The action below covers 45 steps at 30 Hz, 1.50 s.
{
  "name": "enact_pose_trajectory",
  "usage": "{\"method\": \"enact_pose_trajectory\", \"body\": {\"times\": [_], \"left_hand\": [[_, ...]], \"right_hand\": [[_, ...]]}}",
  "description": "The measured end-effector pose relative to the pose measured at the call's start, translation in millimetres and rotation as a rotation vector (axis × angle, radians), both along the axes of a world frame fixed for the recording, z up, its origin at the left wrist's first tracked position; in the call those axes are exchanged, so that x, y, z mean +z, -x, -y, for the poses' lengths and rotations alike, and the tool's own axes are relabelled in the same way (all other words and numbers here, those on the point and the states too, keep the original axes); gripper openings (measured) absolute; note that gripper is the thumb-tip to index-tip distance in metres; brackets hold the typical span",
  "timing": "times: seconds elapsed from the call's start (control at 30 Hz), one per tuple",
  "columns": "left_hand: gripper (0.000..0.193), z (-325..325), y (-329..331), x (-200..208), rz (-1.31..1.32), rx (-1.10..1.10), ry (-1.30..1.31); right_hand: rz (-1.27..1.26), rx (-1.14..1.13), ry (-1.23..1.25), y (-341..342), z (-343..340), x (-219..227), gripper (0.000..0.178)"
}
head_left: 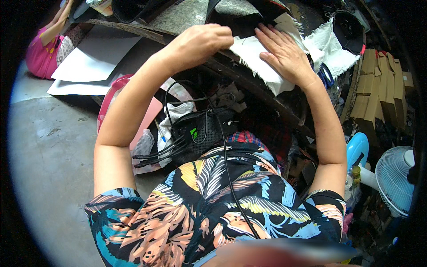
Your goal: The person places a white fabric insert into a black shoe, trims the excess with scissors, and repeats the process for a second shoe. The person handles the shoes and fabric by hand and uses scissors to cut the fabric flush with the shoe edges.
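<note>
A white cloth (249,53) with frayed edges lies over the front edge of the work table. My right hand (287,58) rests flat on it, fingers stretched out and holding nothing. At the cloth's left corner my left hand (200,46) is closed, fingers curled, and what they grip is hidden. A black piece of material (247,26) lies beyond the cloth, between my two hands. Another frayed white cloth piece (331,49) lies to the right of my right hand.
White sheets (93,55) lie at the left, near another person in pink (42,51). Below the table edge sits a black mesh bag (200,133) with cables. Flat brown cartons (378,89) stand at the right, a fan (396,178) nearer. A black round container (349,29) stands far right.
</note>
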<state>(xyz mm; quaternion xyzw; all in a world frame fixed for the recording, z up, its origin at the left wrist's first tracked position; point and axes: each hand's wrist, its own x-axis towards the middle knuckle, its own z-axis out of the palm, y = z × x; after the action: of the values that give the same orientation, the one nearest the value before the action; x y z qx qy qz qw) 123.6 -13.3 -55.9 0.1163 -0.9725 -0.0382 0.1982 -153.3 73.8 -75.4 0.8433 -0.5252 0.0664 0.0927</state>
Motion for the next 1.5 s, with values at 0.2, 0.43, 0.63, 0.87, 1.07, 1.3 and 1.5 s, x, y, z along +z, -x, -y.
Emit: {"method": "enact_pose_trajectory", "body": {"times": [0.2, 0.43, 0.63, 0.87, 1.07, 1.3, 1.5], "left_hand": [[0.018, -21.9, -1.3, 2.4, -0.049, -0.017, 0.141], [0.018, -20.1, 18.6, 13.3, 0.083, 0.142, -0.206], [0.038, -11.0, 44.6, 9.3, -0.013, 0.122, -0.101], [0.051, 2.5, 40.7, 6.5, 0.013, 0.155, -0.284], [0.040, -4.9, 33.8, 5.5, -0.039, 0.198, -0.195], [0.011, -3.8, 39.0, -1.8, -0.027, 0.200, -0.029], [0.007, 5.0, 43.3, 3.3, -0.110, 0.227, -0.074]], "right_hand": [[-0.067, 0.030, -0.039, 4.1, 3.9, 1.0, 0.056], [0.455, 0.189, -0.385, 23.1, -22.1, 14.7, 0.037], [1.131, -0.078, -0.792, 100.1, -83.4, 58.5, 0.033], [0.314, -0.597, -0.276, 134.4, -86.7, 12.4, 0.053], [0.674, -0.780, -0.515, 146.8, -102.8, 44.6, 0.040], [1.265, -0.544, -0.325, 107.0, -151.4, 86.0, 0.044], [0.515, -0.357, -0.186, 42.8, -118.4, 92.5, 0.050]]}}
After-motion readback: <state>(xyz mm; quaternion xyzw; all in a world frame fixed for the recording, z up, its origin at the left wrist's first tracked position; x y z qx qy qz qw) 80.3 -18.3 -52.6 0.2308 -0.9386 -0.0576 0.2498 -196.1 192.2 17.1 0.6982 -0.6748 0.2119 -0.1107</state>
